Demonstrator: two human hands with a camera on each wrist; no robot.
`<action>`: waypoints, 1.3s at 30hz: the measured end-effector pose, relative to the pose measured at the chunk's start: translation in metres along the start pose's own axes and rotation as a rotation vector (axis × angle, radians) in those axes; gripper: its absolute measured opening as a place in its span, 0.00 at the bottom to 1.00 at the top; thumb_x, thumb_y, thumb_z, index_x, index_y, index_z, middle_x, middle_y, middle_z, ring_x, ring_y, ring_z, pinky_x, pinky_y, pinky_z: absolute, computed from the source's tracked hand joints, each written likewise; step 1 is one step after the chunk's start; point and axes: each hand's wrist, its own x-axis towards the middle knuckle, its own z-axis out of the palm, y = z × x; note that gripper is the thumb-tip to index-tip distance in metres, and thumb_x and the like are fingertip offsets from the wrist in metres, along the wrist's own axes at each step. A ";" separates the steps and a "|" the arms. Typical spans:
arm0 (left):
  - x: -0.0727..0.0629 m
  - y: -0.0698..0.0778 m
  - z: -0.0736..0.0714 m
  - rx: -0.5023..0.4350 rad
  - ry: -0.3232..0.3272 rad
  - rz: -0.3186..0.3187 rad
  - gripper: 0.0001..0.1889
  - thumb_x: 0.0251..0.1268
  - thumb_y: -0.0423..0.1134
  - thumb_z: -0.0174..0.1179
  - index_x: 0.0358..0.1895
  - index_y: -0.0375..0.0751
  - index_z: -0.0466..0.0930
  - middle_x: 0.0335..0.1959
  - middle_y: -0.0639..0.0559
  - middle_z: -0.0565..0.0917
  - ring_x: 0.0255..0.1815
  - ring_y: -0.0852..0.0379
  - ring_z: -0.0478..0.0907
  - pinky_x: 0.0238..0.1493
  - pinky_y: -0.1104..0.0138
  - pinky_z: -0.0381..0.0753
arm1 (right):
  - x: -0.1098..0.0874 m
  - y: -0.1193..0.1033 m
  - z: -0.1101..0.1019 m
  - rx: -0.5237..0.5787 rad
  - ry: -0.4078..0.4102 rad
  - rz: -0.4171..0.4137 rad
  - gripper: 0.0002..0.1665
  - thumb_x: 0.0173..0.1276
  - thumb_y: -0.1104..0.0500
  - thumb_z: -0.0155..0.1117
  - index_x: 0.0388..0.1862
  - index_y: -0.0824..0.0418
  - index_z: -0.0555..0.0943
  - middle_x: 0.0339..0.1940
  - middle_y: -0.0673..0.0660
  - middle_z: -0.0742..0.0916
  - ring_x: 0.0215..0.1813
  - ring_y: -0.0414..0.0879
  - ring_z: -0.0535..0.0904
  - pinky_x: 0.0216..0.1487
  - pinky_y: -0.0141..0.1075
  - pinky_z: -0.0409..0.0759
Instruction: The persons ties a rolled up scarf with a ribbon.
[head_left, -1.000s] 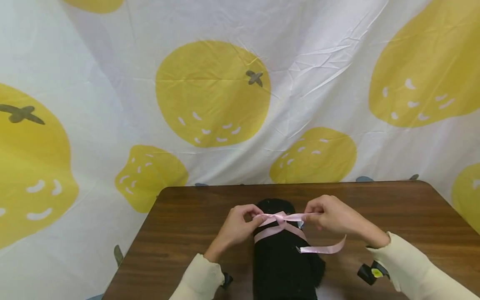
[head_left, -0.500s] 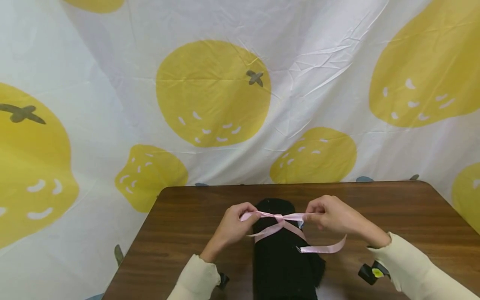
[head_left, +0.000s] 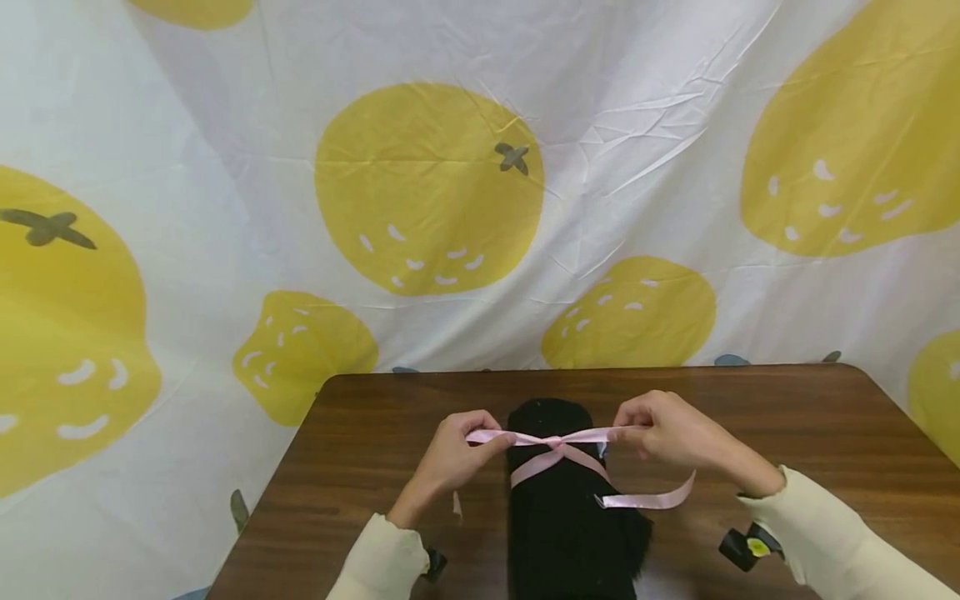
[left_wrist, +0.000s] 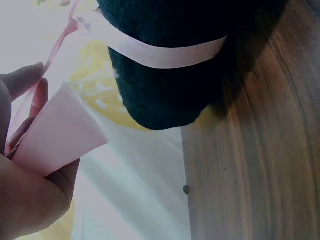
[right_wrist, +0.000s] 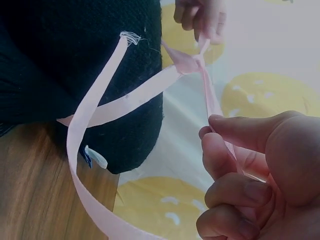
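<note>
A rolled black cloth bundle (head_left: 566,533) lies on the brown table, with a pink ribbon (head_left: 538,467) wrapped round it and knotted on top. My left hand (head_left: 457,454) pinches one side of the ribbon left of the knot; a short tail (left_wrist: 65,132) sticks out of that grip in the left wrist view. On the other side, my right hand (head_left: 663,429) pinches the ribbon between thumb and forefinger. Between the two hands the ribbon runs nearly straight through the knot (head_left: 555,442). A loose ribbon end (right_wrist: 87,107) with frayed threads curves across the bundle in the right wrist view.
The wooden table (head_left: 390,450) has its far edge against a white cloth (head_left: 262,208) printed with yellow lemons. A small white and blue tag (right_wrist: 95,156) pokes out beside the bundle. Black wrist straps sit at both cuffs.
My left hand has moved left, drawing the ribbon out from the knot, which looks smaller and tighter. A ribbon tail now hangs below that hand. My right hand has stayed nearly still.
</note>
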 end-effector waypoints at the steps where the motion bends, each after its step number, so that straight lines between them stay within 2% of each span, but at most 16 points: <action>1: -0.001 -0.001 -0.001 0.001 0.002 -0.001 0.09 0.60 0.44 0.70 0.27 0.46 0.82 0.19 0.58 0.72 0.20 0.65 0.65 0.21 0.73 0.64 | 0.000 0.000 0.000 -0.002 0.000 0.001 0.08 0.67 0.59 0.67 0.27 0.50 0.84 0.12 0.43 0.76 0.15 0.35 0.69 0.17 0.29 0.64; 9: -0.003 -0.009 -0.004 0.011 0.016 -0.019 0.08 0.61 0.43 0.69 0.27 0.48 0.82 0.19 0.58 0.72 0.21 0.64 0.66 0.21 0.73 0.65 | -0.002 0.002 -0.001 -0.009 0.018 -0.009 0.08 0.67 0.58 0.67 0.27 0.51 0.84 0.12 0.43 0.75 0.15 0.34 0.69 0.18 0.29 0.64; 15: -0.004 -0.013 -0.006 0.008 0.034 -0.013 0.09 0.60 0.43 0.70 0.27 0.46 0.82 0.21 0.57 0.75 0.23 0.59 0.69 0.22 0.73 0.66 | -0.004 0.004 -0.001 -0.010 0.019 0.002 0.08 0.67 0.59 0.67 0.26 0.51 0.83 0.12 0.43 0.76 0.16 0.34 0.70 0.18 0.28 0.64; 24: -0.007 -0.017 -0.007 0.021 0.050 -0.037 0.08 0.59 0.43 0.70 0.26 0.47 0.82 0.21 0.58 0.76 0.22 0.63 0.69 0.23 0.72 0.67 | -0.006 0.010 -0.001 -0.019 0.018 0.002 0.09 0.66 0.59 0.68 0.26 0.51 0.83 0.12 0.44 0.77 0.16 0.34 0.70 0.18 0.29 0.64; 39: -0.013 -0.027 -0.010 0.034 0.066 -0.083 0.07 0.60 0.43 0.69 0.26 0.49 0.83 0.22 0.59 0.78 0.24 0.57 0.71 0.24 0.72 0.68 | -0.011 0.017 0.000 -0.027 0.012 0.016 0.09 0.66 0.61 0.67 0.26 0.51 0.83 0.13 0.43 0.76 0.17 0.34 0.71 0.18 0.29 0.65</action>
